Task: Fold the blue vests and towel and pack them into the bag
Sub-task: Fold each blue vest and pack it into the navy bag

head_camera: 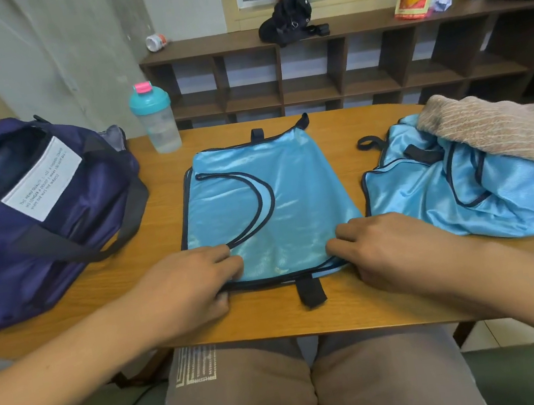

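Note:
A light blue vest (292,198) with dark trim lies flat, folded, in the middle of the wooden table (160,190). My left hand (187,283) pinches its near left corner. My right hand (379,248) pinches its near right corner. A black strap of the vest hangs toward the table's front edge. To the right lies a crumpled heap of blue vest (457,187), with a beige towel (491,137) lying on top of it. The navy bag (35,216) stands open at the left, its dark handle drooping over its front.
A clear shaker bottle (156,118) with a teal lid stands at the table's far edge beside the bag. Behind the table runs a dark wooden shelf (341,62) holding a black pouch, a snack packet and plant pots. My knees are under the table's near edge.

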A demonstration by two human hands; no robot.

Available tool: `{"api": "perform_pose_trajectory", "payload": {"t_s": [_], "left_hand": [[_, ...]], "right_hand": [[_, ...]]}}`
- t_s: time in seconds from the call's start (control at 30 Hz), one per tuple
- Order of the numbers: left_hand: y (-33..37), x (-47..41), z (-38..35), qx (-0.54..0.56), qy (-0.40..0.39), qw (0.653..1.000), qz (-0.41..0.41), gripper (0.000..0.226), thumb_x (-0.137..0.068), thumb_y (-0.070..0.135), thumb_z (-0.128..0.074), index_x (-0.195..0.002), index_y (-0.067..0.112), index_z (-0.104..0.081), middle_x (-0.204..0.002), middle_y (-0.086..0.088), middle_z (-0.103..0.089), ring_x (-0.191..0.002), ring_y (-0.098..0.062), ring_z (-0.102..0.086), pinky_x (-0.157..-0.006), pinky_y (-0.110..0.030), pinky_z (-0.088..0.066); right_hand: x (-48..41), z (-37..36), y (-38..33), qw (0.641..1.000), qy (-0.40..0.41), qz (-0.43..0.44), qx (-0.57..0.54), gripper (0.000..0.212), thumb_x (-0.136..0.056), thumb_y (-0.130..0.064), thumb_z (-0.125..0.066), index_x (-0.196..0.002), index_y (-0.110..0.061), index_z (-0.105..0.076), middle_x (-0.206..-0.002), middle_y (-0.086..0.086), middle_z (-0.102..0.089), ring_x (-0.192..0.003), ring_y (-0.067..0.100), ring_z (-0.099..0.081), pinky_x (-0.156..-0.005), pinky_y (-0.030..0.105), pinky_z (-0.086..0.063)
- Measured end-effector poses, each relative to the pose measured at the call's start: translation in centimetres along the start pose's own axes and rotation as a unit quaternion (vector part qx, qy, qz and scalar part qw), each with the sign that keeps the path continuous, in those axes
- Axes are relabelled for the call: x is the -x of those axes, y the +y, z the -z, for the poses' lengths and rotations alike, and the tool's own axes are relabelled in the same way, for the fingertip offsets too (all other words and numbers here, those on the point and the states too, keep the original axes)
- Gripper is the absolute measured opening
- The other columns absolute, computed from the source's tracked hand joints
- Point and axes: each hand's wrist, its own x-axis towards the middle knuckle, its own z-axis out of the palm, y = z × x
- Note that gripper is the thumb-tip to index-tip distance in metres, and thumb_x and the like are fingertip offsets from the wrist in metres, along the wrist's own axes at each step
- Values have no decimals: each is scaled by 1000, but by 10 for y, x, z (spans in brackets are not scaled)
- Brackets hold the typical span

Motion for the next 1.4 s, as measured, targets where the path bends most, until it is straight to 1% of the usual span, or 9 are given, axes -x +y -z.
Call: {"api": "perform_pose_trajectory", "payload": {"t_s": [0.23, 0.43, 0.53, 0.67, 0.87, 1.03, 1.2, 1.3, 1.4], "left_hand": [[-12, 4, -2, 61, 20, 998, 17, 11, -90, 38, -57, -98, 38, -50, -90, 14, -55, -77, -8, -56, -63, -33, -49], [-20, 8, 2, 182, 62, 980, 60, 35, -97, 25, -64, -112, 39, -35, -81, 24, -52, -67, 2, -53, -60, -22, -43], [-22, 14, 7, 162, 84, 983, 22, 34, -99, 24, -63, -118, 41, -40, -95, 18, -57, -73, -5, -56, -64, -33, -49], [-28, 17, 19, 158, 89, 982, -48, 17, -100, 22, -57, -111, 35, -57, -115, 23, -52, -91, -2, -59, -77, -26, -50], [-38, 17, 25, 210, 117, 969, -54, 17, -96, 16, -69, -103, 31, -72, -108, 21, -62, -98, -5, -67, -83, -27, -53], [-46, 14, 34, 262, 121, 957, -33, 18, -93, 17, -80, -100, 32, -74, -101, 18, -70, -95, -8, -71, -80, -29, -56], [-60, -2, 42, 337, 166, 926, 35, 24, -95, 20, -76, -111, 34, -67, -101, 13, -76, -92, -12, -74, -74, -24, -56], [-77, -22, 44, 331, 184, 923, 70, 23, -98, 37, -69, -120, 37, -63, -103, 13, -77, -88, -20, -75, -75, -40, -59], [-96, -51, 43, 342, 226, 908, 89, 15, -100, 31, -67, -114, 32, -71, -109, 21, -76, -104, -1, -71, -90, -27, -56]], "right_hand": [[-2, 8, 1, 994, -10, -50, -92, 23, -87, -24, -56, -110, -24, -52, -90, -4, -56, -79, 23, -58, -63, 36, -44], [-1, 20, 15, 958, 17, -105, -267, 20, -99, -20, -55, -116, -30, -52, -99, -9, -64, -86, 13, -61, -79, 41, -51], [0, 24, 19, 948, 23, -111, -297, 21, -104, -19, -53, -119, -33, -50, -100, -8, -66, -87, 14, -63, -79, 43, -52], [2, 36, 21, 938, 44, -93, -330, 14, -109, -35, -52, -123, -38, -53, -97, -10, -67, -89, 14, -65, -76, 34, -52], [6, 50, 21, 938, 2, -102, -331, 60, -83, -57, -84, -134, -46, -56, -107, -22, -68, -102, 1, -67, -82, 15, -51], [2, 54, 31, 934, 42, -96, -342, 44, -95, -22, -78, -127, -41, -55, -96, -12, -69, -86, 13, -68, -73, 23, -51], [-15, 51, 57, 914, 92, -141, -370, 17, -98, -22, -74, -105, -33, -63, -89, -4, -72, -79, 21, -68, -70, 42, -55], [-33, 47, 78, 915, 112, -165, -350, 8, -100, -29, -72, -99, -36, -68, -84, -5, -71, -74, 17, -64, -65, 34, -52], [-54, 44, 101, 913, 140, -191, -332, 6, -100, -35, -71, -104, -37, -76, -81, -9, -70, -71, 11, -60, -62, 19, -43]]}}
